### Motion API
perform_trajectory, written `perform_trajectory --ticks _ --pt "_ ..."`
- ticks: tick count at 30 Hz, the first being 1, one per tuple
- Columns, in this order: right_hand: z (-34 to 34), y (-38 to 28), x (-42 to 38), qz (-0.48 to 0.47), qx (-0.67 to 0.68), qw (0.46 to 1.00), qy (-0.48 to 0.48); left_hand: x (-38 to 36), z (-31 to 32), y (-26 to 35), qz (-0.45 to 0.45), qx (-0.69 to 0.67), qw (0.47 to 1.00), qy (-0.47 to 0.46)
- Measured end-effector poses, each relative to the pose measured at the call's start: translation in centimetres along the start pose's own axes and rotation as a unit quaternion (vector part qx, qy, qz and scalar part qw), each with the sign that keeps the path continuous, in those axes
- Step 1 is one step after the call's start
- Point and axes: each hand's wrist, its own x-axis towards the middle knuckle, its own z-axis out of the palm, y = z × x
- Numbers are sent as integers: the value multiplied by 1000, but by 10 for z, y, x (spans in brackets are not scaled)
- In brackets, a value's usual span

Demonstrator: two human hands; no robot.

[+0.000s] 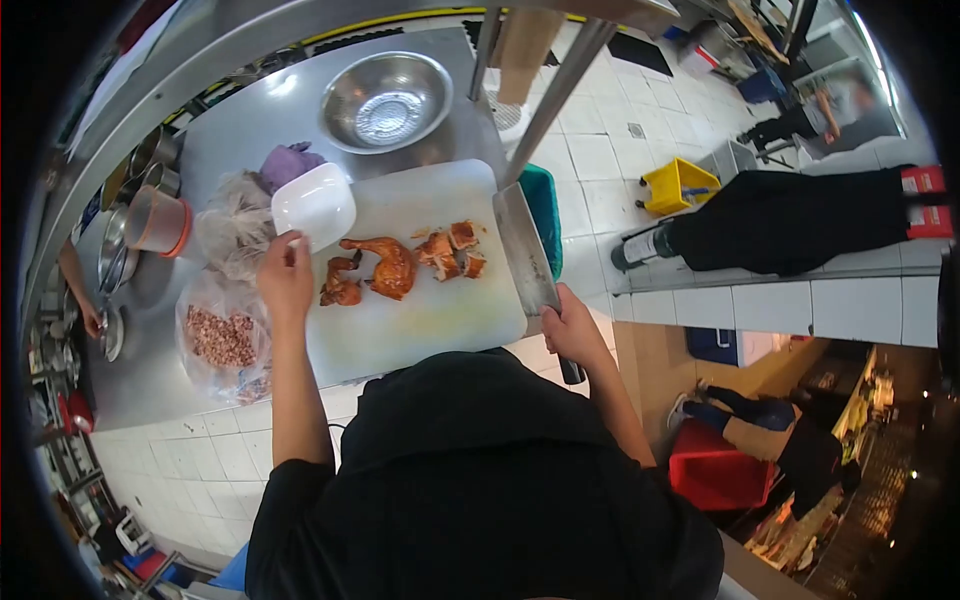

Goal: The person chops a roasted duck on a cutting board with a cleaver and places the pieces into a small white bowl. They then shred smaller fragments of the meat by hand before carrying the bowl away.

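My left hand [287,275] pinches the near edge of a small white square dish [314,205], which is over the left back corner of the white cutting board [420,335]. In my right hand [572,325] is the handle of a cleaver [522,245]; its broad blade lies along the board's right edge. Chopped pieces of roasted, browned poultry [450,252] sit on the board nearest the blade. Left of them are a whole roasted leg [390,268] and a smaller browned piece [341,283].
A steel bowl [387,103] stands behind the board. Left are plastic bags [240,225], a bag of chopped pinkish bits [222,338] and an orange-rimmed tub [158,222]. A teal bin [541,215] is beyond the blade. Another person's hand [92,322] is far left; other people appear at right.
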Motion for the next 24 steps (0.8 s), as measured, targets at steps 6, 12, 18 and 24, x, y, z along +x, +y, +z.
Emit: perform_trajectory --ticks 6,12,18,24 --pt "0 23 8 18 78 996 -46 -71 92 130 288 13 934 -209" --pt "2 44 7 36 111 992 -44 -75 159 114 269 65 931 -239" --pt "-1 47 5 40 123 989 -78 -81 166 102 315 34 939 -131" --pt "5 54 16 48 137 982 -118 -86 173 99 285 26 951 -117"
